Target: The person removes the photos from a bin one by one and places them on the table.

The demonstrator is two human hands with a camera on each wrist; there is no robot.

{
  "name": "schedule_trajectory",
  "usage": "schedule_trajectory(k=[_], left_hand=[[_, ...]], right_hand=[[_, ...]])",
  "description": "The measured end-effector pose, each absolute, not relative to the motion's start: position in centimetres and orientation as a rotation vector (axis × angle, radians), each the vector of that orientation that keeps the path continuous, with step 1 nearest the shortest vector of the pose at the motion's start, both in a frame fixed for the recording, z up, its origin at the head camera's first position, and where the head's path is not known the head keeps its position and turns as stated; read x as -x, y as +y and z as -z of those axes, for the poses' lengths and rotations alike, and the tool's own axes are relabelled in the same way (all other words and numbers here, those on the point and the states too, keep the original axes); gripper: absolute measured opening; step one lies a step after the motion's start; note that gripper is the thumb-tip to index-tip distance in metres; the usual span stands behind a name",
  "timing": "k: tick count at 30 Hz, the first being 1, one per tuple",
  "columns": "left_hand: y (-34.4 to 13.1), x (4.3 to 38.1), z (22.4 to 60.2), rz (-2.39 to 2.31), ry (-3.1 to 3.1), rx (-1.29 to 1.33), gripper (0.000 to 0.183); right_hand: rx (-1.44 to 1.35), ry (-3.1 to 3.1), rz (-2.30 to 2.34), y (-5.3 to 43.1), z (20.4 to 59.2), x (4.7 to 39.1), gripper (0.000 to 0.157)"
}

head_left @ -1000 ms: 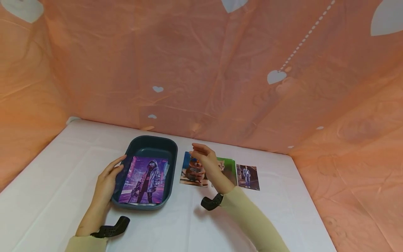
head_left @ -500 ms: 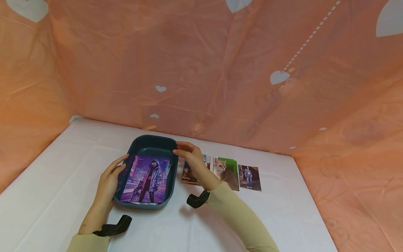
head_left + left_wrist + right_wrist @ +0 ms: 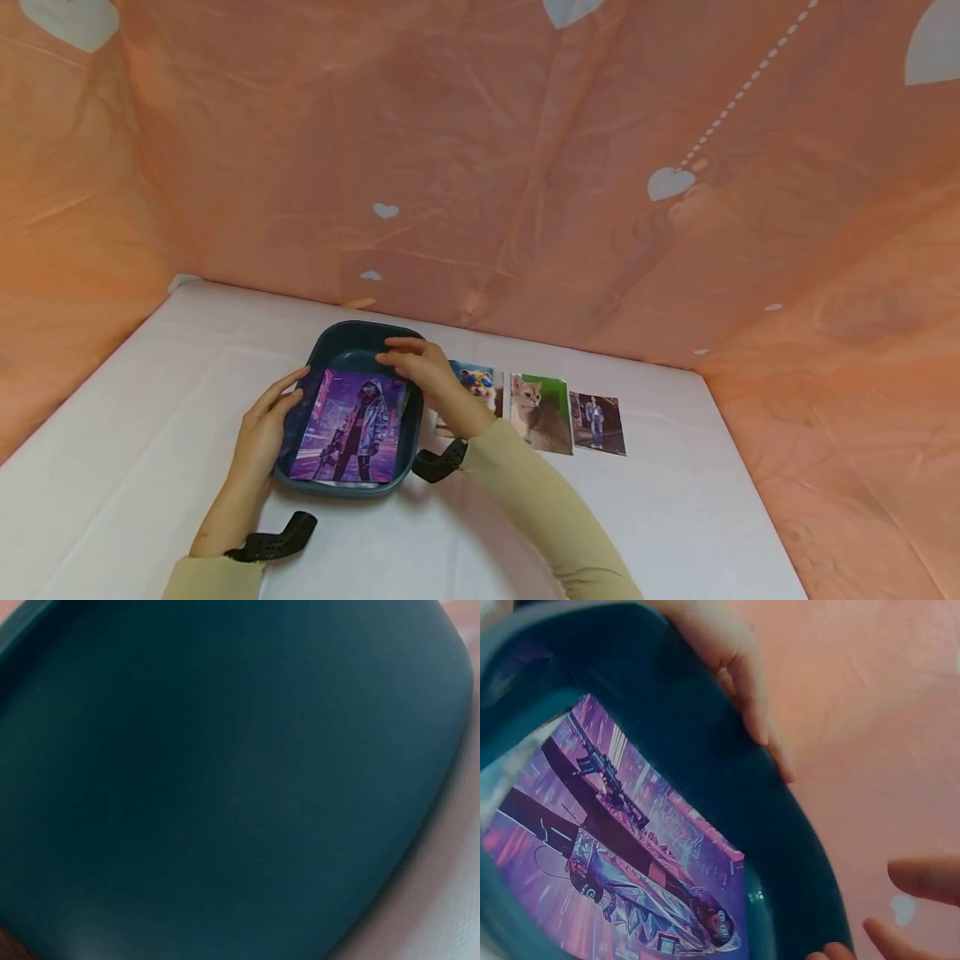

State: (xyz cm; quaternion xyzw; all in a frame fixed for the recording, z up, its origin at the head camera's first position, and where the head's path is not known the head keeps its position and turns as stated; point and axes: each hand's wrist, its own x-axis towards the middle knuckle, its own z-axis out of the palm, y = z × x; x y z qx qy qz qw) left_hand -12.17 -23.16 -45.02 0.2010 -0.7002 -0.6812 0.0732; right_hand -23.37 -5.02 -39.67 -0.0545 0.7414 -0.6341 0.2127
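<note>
A dark teal rectangular tray [image 3: 356, 335] stands on the white cloth, holding a purple picture card [image 3: 347, 429] of a hooded, armed figure. Edges of another card peek out beneath it. My left hand [image 3: 260, 432] rests against the tray's left side, fingers and thumb extended at the rim; the right wrist view shows its fingertips there. Over the tray's far right corner hovers my right hand [image 3: 426, 372], fingers loosely bent and spread, nothing between them. In the left wrist view the tray's outer wall [image 3: 240, 780] fills nearly everything, and that hand is mostly hidden.
Right of the tray, in a row, lie a card of an animal in sunglasses [image 3: 480, 385], partly behind my right forearm, a kitten card [image 3: 542, 417] and a smaller card of a standing person [image 3: 597, 423]. An orange curtain [image 3: 480, 167] with hearts encloses the table.
My right hand has moved left from above the animal card to over the tray's far right corner, uncovering the kitten card. My left hand stays at the tray's left side.
</note>
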Motion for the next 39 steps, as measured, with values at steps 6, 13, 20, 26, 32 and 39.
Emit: schedule_trajectory(k=[6, 13, 20, 26, 32, 39], left_hand=[[-22.8, 12.3, 45.1, 2.046, -2.111, -0.606, 0.044], [-22.4, 12.5, 45.1, 2.031, -2.147, -0.601, 0.045], [-22.4, 12.5, 45.1, 2.021, -2.147, -0.592, 0.046], [-22.5, 12.5, 45.1, 2.04, -2.129, -0.606, 0.045], [-22.7, 12.4, 45.1, 2.028, -2.13, -0.603, 0.044], [-23.0, 12.2, 45.1, 2.028, -2.14, -0.622, 0.045]], right_hand=[[0.152, 2.121, 1.584, -5.8, 40.2, 23.7, 0.041], [0.23, 2.132, 1.431, -5.9, 40.7, 24.1, 0.04], [0.299, 2.23, 1.284, -6.3, 40.9, 24.0, 0.04], [0.421, 2.404, 1.051, -6.7, 41.1, 23.6, 0.037], [0.502, 2.519, 1.004, -6.7, 41.1, 23.2, 0.036], [0.611, 2.662, 0.986, -6.9, 40.5, 22.4, 0.032]])
